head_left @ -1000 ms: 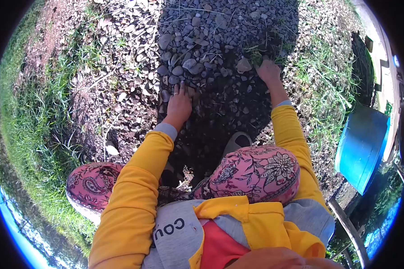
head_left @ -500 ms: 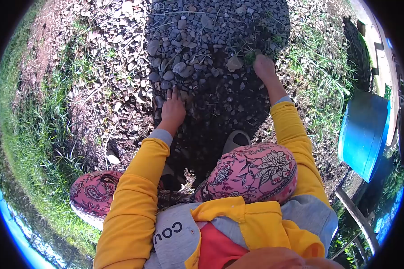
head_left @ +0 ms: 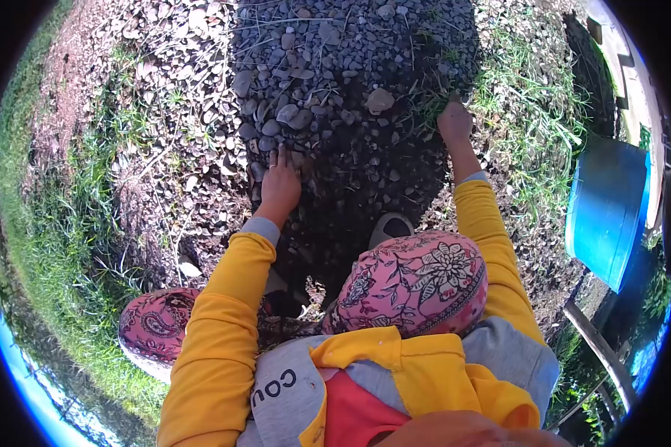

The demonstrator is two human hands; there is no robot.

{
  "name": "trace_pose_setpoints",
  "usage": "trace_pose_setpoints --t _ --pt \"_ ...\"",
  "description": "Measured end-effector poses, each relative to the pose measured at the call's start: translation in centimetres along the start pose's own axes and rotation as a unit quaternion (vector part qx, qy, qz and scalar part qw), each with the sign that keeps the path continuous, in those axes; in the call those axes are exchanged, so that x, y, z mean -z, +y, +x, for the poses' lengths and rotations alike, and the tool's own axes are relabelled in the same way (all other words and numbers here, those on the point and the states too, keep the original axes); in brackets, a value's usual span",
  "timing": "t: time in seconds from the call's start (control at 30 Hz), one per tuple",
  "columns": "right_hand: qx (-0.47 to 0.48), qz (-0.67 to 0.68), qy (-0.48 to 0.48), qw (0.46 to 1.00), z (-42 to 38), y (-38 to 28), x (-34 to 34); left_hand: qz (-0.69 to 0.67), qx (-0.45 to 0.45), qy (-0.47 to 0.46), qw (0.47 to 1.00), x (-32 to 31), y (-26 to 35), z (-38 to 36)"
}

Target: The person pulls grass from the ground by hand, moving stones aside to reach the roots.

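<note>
My left hand (head_left: 279, 186) rests on the dark, shaded soil, its fingers stretched out and touching the ground just below some grey stones (head_left: 291, 115). Over on the right, my right hand (head_left: 455, 124) is closed at a tuft of green grass (head_left: 430, 112). Blades show beside and above its knuckles, while the fingertips are hidden. A pale, rounded stone (head_left: 379, 100) lies to the left of that tuft.
Gravel (head_left: 350, 37) covers the ground ahead. Sunlit grass (head_left: 529, 112) grows right of my right hand, and more grass (head_left: 60, 261) lies far left. A blue plastic container (head_left: 608, 212) stands at the right, near a wooden pole (head_left: 600, 350). My shoe (head_left: 392, 227) is below the hands.
My right hand has shifted slightly right and down, still closed at the grass. My left hand stays on the soil, with the view turned a little.
</note>
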State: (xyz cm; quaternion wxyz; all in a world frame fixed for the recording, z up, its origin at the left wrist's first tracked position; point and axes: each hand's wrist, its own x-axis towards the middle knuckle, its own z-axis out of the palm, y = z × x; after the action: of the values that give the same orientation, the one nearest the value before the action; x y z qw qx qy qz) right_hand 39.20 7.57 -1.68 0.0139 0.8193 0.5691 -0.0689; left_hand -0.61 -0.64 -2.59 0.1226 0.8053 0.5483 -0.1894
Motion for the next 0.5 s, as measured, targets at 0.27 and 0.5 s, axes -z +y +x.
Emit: trace_pose_setpoints --t 0.27,0.5 --pt "0.047 0.020 -0.017 0.999 2.9 2.5 -2.5 -0.048 0.023 -0.022 0.998 2.4 0.6 -0.7" --pt "0.074 0.058 0.006 0.996 3.1 1.5 -0.5 -0.045 0.027 -0.028 0.998 2.6 0.7 -0.6"
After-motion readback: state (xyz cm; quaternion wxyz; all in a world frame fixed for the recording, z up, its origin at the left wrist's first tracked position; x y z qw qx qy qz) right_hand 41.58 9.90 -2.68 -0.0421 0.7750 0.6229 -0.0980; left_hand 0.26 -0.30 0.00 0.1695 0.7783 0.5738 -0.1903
